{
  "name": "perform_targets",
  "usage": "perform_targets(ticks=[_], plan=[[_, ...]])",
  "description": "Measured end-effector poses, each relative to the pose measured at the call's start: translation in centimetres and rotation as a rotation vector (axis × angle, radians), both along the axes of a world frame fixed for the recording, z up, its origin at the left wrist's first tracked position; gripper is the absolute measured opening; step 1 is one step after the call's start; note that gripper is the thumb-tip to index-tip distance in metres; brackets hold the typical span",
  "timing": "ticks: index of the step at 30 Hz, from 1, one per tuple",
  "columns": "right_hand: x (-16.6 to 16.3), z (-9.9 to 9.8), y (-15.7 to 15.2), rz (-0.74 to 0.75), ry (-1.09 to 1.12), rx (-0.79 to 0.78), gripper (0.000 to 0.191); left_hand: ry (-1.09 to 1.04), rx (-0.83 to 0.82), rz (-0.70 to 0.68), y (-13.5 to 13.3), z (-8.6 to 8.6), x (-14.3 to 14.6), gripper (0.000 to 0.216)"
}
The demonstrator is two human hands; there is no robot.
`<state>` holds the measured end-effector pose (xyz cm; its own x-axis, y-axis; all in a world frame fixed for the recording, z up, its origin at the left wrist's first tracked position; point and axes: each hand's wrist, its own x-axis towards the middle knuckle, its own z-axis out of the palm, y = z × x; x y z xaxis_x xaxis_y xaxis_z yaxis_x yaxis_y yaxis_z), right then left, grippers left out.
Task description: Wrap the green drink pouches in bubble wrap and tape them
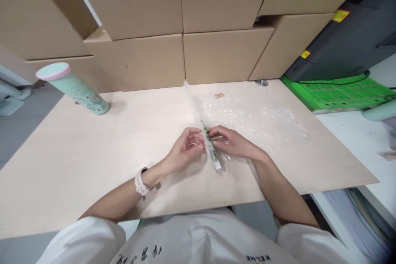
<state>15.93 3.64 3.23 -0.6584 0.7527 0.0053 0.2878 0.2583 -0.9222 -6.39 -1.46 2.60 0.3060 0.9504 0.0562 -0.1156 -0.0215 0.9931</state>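
Note:
A slim green-patterned stick (212, 148) with a white end lies slantwise on a sheet of clear bubble wrap (253, 119) in the middle of the table. My left hand (189, 146) is at its left side, with curled fingers pinching the bubble wrap's edge. From the right, my right hand (230, 141) has its fingertips closed on the stick, against the wrap. Part of the stick's upper half is covered by those fingertips.
Small orange-brown rubber bands (219, 95) lie beyond the hands. A mint tumbler (83, 90) with a pink rim stands at the left. Stacked cardboard boxes (222, 55) wall off the back. A green plastic crate (340, 93) sits to the right.

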Motion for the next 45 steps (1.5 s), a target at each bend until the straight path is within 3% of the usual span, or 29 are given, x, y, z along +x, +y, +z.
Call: perform_targets(ticks=[5, 10, 16, 21, 28, 38, 45], plan=[[1.8, -0.2, 1.0, -0.095, 0.079, -0.204, 0.023, 0.527, 0.563, -0.092, 1.1, 0.3, 3.8, 0.042], [3.8, -0.7, 1.9, -0.104, 0.033, -0.294, 0.016, 0.904, 0.78, -0.153, 2.3, -0.9, 6.7, 0.038], [4.8, -1.6, 2.8, -0.18, -0.098, -0.229, 0.01, 1.133, 0.835, -0.164, 3.3, -1.8, 9.1, 0.03], [5.5, -1.9, 3.2, -0.238, -0.177, -0.12, 0.013, 1.2, 0.808, -0.195, 3.5, -1.9, 9.9, 0.026], [5.8, -1.2, 3.4, -0.644, -0.094, -0.039, 0.032, 1.278, 0.848, -0.232, 3.6, -1.9, 10.6, 0.017], [4.5, -2.3, 3.3, -0.46, -0.321, 0.129, 0.023, 1.26, 0.916, -0.274, 3.9, -2.6, 10.9, 0.026], [3.1, -1.8, 3.0, -0.362, -0.187, -0.044, 0.023, 1.167, 0.859, -0.37, 3.4, -1.8, 8.0, 0.019]])
